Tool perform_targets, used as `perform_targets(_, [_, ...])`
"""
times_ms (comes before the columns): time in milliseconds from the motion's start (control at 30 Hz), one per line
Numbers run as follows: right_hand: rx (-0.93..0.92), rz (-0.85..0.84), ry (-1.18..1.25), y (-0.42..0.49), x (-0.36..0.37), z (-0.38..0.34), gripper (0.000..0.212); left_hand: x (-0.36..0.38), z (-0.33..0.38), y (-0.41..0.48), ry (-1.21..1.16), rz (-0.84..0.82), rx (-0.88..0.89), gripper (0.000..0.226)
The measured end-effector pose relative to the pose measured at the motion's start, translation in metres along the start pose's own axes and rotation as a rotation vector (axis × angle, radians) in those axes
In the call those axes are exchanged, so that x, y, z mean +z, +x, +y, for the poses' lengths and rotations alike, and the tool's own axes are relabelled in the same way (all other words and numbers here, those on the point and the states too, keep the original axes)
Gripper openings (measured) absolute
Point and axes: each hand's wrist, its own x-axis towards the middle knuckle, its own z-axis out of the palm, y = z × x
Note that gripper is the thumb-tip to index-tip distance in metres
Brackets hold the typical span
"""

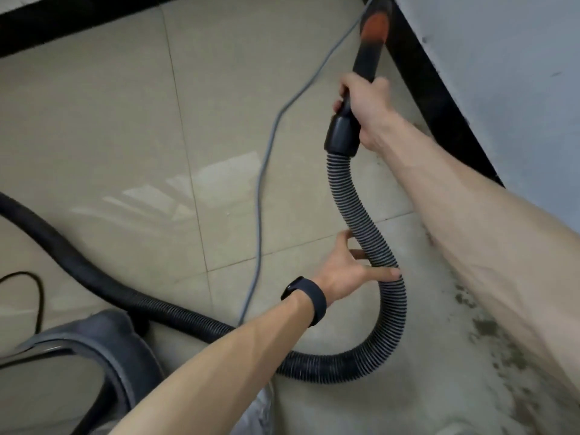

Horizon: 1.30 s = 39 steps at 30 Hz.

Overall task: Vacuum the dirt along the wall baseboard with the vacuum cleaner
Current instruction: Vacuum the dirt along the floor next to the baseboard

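Glossy beige tiles (125, 127), right hand (367, 111) gripping black nozzle (367, 58), ribbed hose (389, 293)

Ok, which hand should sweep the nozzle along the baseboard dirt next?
Right. The right hand grips the nozzle tube, whose tip sits by the black baseboard. The left hand only touches the hose lower down, away from the wall.
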Motion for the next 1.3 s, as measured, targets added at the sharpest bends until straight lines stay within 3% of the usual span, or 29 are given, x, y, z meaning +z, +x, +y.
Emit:
perform_targets(100, [-0.108,0.081,-0.007,-0.001,-0.002,-0.025,0.022,0.015,-0.018,-0.012,0.152,-0.183,-0.085,0.104])
perform_targets(233, [-0.150,0.085,-0.063,-0.009,-0.011,-0.039,0.023,0.021,-0.026,-0.012,0.580,-0.323,-0.074,0.089])
perform_targets(367, [-0.184,0.056,-0.114,-0.010,-0.022,-0.058,0.009,-0.015,-0.021,-0.003,1.055,-0.147,0.011,0.065])
perform_targets(533, [-0.308,0.074,-0.219,-0.002,-0.031,-0.095,0.006,-0.146,0.032,-0.005,1.500,0.146,0.061,0.059])
perform_targets(667, [-0.140,0.010,0.076,-0.005,-0.019,-0.080,0.019,-0.241,0.098,-0.022,1.666,0.470,-0.017,0.035])
perform_targets(767, [-0.031,0.079,0.330,-0.012,0.004,-0.040,0.031,-0.270,0.116,-0.033,1.666,0.611,-0.151,0.025])
perform_targets(867, [0.015,0.178,0.355,-0.021,0.024,0.001,0.016,-0.245,0.103,-0.026,1.499,0.505,-0.139,0.025])
perform_targets(933, [0.069,0.194,0.351,-0.021,0.028,0.022,0.013,-0.216,0.091,-0.012,1.208,0.459,-0.087,0.027])
perform_targets(1033, [0.143,0.145,0.363,-0.023,0.030,0.049,0.018,-0.170,0.088,0.010,0.752,0.379,0.037,0.058])
perform_targets(1167, [0.135,0.109,0.207,-0.041,0.028,0.090,0.022,-0.137,0.085,0.023,0.698,0.306,0.206,0.062])
perform_targets(1300, [0.187,-0.009,0.201,-0.046,0.005,0.105,0.032,-0.137,0.061,0.017,0.634,0.283,0.171,0.055])
